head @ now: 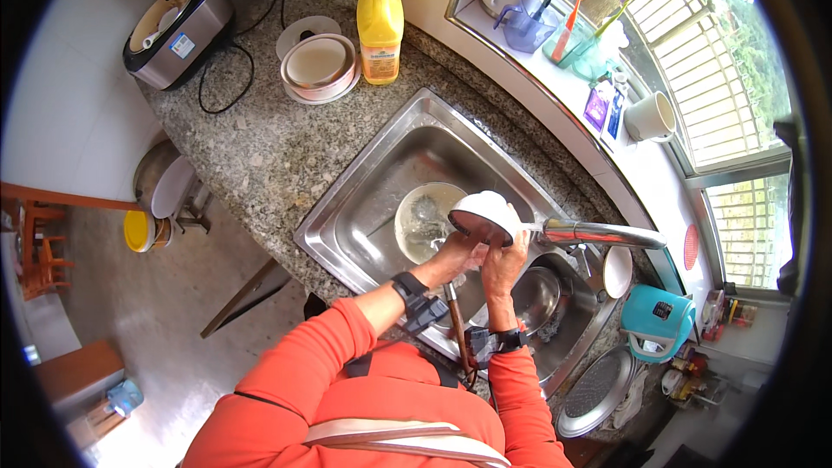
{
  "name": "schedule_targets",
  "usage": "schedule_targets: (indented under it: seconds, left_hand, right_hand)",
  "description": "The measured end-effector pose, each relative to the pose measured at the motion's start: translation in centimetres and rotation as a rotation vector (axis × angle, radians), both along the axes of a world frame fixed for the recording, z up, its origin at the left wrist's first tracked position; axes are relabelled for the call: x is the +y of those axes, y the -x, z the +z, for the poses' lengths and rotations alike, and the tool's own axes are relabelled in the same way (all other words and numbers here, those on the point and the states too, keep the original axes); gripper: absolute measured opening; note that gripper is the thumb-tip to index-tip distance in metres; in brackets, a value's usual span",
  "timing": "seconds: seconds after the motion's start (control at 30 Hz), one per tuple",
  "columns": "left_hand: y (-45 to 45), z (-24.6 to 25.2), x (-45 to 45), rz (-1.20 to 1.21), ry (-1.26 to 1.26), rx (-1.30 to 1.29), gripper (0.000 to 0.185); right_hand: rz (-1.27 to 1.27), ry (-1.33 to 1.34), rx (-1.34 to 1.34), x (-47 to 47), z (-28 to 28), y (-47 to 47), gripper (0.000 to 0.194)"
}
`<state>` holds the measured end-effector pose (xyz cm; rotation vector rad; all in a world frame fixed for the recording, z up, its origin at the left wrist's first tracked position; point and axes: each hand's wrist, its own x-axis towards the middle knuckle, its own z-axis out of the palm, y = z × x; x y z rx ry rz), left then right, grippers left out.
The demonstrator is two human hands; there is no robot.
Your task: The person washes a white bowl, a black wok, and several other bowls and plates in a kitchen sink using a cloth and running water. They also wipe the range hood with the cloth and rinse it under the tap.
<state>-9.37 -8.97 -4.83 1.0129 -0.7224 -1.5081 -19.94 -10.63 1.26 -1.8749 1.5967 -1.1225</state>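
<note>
A white bowl (492,208) with a dark inside is held tilted above the sink, its opening facing down towards me. My right hand (504,266) grips its right side, close to the spout of the metal faucet (601,234). At the bowl's lower rim is my left hand (460,252), with its fingers partly hidden at the opening. Below and to the left, a larger pale bowl (416,234) holding water sits in the stainless steel sink (364,208). A utensil's wooden handle (457,328) rises between my forearms at the sink's front edge.
The right basin holds a metal pan (543,296). Stacked bowls (318,65) and a yellow pump bottle (380,26) stand on the granite counter behind left, near a rice cooker (175,32). Right of the sink are a small white bowl (617,272), a turquoise kettle (656,318) and a metal tray (597,390).
</note>
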Motion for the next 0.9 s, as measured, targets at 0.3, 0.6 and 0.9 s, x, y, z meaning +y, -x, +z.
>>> schedule_targets:
  seconds: [0.3,0.6,0.9]
  left_hand:
    - [-5.7,4.0,-1.4,-0.064,0.14,-1.04,0.019]
    - [-6.3,4.9,-5.7,-0.102,0.482,-1.608,0.014]
    - [-2.0,3.3,-1.4,0.159,0.033,-0.513,0.032]
  right_hand:
    - [0.062,-0.754,-0.181,-2.3,-2.2,-0.1,0.02]
    - [0.449,-0.147,0.686,-6.4,1.0,-0.3,0.015]
    - [-0.05,-1.128,-0.709,-1.7,0.3,0.2,0.031]
